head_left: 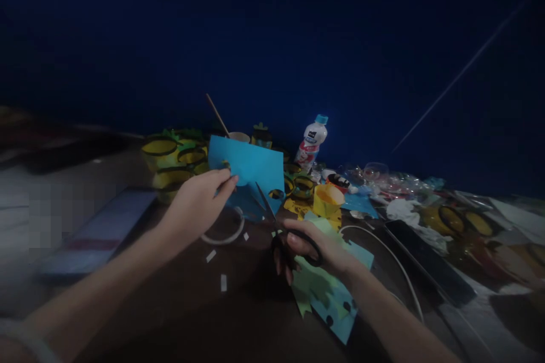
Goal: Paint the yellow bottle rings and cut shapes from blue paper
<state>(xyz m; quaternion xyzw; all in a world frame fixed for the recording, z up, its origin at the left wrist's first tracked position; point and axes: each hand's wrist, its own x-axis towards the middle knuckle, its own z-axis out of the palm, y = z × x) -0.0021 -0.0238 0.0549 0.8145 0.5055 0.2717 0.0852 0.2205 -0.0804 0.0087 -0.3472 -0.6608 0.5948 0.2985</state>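
My left hand (204,198) pinches the lower left part of a blue sheet of paper (255,164), which stands raised above the table. Around the handles of black scissors (266,201) my right hand (317,244) is closed. The scissor blades point up and left, parted, near the paper's lower edge; whether they touch it I cannot tell. Below the right hand lie light green paper pieces (315,278) and a light blue sheet (343,323) with dark spots. Small white paper scraps (223,282) are scattered on the dark table (183,312).
Several yellow cups with dark rims (159,147) stand behind. A drink bottle (312,142) with a blue cap stands at the back. On the right are a dark phone (430,261), a white cable (398,264), crumpled tissue (402,210) and clear plastic (395,181). A flat box (102,229) lies left.
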